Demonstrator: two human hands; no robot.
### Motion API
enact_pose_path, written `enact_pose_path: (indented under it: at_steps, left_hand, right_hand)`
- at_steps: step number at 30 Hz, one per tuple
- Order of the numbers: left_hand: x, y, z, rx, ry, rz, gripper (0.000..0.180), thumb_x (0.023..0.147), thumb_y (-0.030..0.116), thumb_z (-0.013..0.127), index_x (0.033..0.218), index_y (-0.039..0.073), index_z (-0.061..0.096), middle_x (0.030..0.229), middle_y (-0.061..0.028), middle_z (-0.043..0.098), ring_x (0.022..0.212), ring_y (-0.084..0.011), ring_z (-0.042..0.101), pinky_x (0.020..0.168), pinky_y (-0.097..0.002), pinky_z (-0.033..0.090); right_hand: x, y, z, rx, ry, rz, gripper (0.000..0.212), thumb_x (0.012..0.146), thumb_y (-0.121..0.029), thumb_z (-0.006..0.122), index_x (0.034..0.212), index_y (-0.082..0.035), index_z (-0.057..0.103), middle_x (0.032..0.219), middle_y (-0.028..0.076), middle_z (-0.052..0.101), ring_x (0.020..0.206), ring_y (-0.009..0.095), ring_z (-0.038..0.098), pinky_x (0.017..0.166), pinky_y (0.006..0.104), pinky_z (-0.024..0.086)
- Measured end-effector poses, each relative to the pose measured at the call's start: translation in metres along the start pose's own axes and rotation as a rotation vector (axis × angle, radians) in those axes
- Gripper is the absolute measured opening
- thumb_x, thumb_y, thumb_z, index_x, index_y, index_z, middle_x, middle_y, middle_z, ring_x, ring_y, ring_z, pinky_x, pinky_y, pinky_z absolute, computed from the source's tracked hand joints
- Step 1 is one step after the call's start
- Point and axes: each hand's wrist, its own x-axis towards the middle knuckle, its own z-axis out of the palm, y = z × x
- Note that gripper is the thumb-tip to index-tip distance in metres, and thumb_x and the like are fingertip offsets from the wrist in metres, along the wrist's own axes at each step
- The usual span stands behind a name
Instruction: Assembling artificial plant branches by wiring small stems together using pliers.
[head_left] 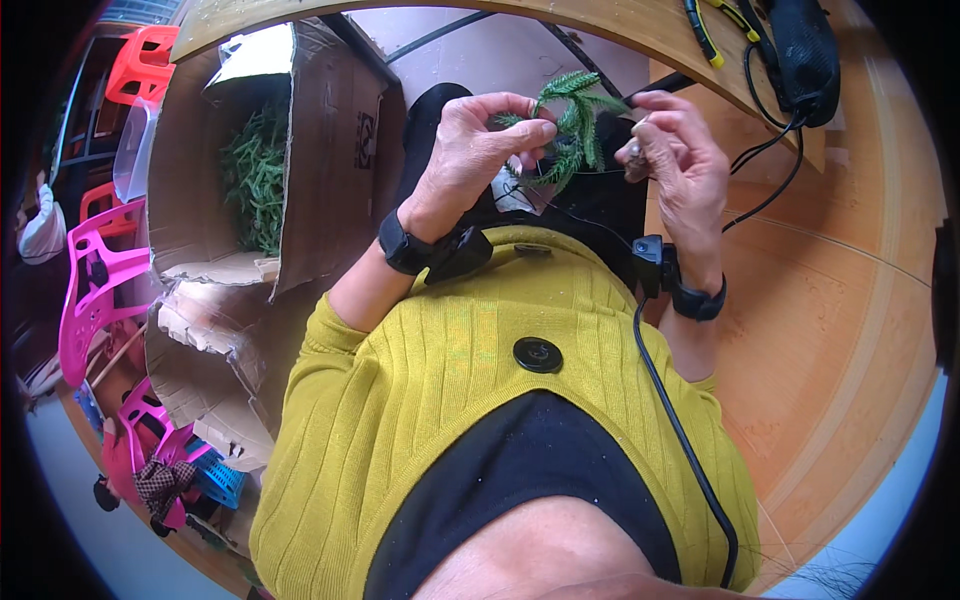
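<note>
My left hand pinches a green artificial pine sprig between thumb and fingers. The sprig curves round into a loop of needled twigs, above my lap. To its right, my right hand is closed, thumb against fingers, on a small brownish-grey lump. Its kind is too small to make out. A thin dark strand dangles below the sprig, between the two hands. Wristbands with small devices are strapped to both wrists.
Left of me, an opened cardboard box holds many green sprigs. Another torn carton is nearer. Pink plastic chairs stand farther left. Ahead is a wooden table edge, with yellow-and-black pliers and a black cabled device at right.
</note>
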Motion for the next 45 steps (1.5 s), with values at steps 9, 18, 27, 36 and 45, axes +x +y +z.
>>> enact_pose_path:
  at_steps: [9,18,27,36,45]
  left_hand:
    - [-0.009,0.008,0.01,0.214,0.076,0.085,0.02,0.084,0.011,0.071,0.097,-0.004,0.069,0.072,-0.0052,0.067,0.06,-0.0061,0.061,0.056,-0.0174,0.051]
    - [-0.013,0.005,0.016,0.237,0.037,0.14,0.021,0.085,0.012,0.071,0.098,-0.004,0.069,0.075,-0.0071,0.068,0.061,-0.0073,0.063,0.057,-0.0184,0.053]
    - [-0.012,0.006,0.012,0.327,0.08,0.235,0.019,0.084,0.01,0.071,0.098,-0.003,0.07,0.077,-0.007,0.068,0.063,-0.009,0.064,0.058,-0.0194,0.053]
    - [-0.011,0.011,0.014,0.568,0.008,0.536,0.015,0.085,0.004,0.067,0.096,-0.006,0.068,0.084,-0.0107,0.065,0.066,-0.0146,0.066,0.058,-0.023,0.053]
    - [-0.013,0.005,0.016,0.527,0.019,0.505,0.018,0.091,0.011,0.063,0.098,-0.005,0.068,0.086,-0.0084,0.064,0.074,-0.0118,0.061,0.063,-0.0233,0.048]
  right_hand:
    - [-0.011,-0.021,0.027,-0.871,0.147,-0.565,0.004,0.084,-0.002,0.065,0.084,0.0,0.061,0.097,0.009,0.057,0.075,0.02,0.063,0.06,0.0294,0.051]
    - [-0.016,-0.023,0.036,-1.051,0.119,-0.518,0.005,0.084,-0.005,0.065,0.086,-0.003,0.062,0.095,0.006,0.056,0.073,0.023,0.062,0.062,0.0316,0.052]
    - [-0.009,-0.02,0.031,-0.689,0.013,-0.448,0.024,0.08,0.001,0.068,0.102,-0.001,0.058,0.106,0.009,0.053,0.081,0.018,0.063,0.072,0.0278,0.053]
    - [-0.005,-0.02,0.025,-0.468,-0.036,-0.336,0.059,0.076,0.008,0.071,0.128,-0.006,0.048,0.112,0.007,0.056,0.088,0.012,0.063,0.078,0.0236,0.055]
    - [-0.005,-0.008,0.024,-0.447,-0.058,-0.405,0.082,0.074,0.01,0.07,0.144,-0.014,0.034,0.104,0.009,0.062,0.091,0.015,0.064,0.081,0.0268,0.056]
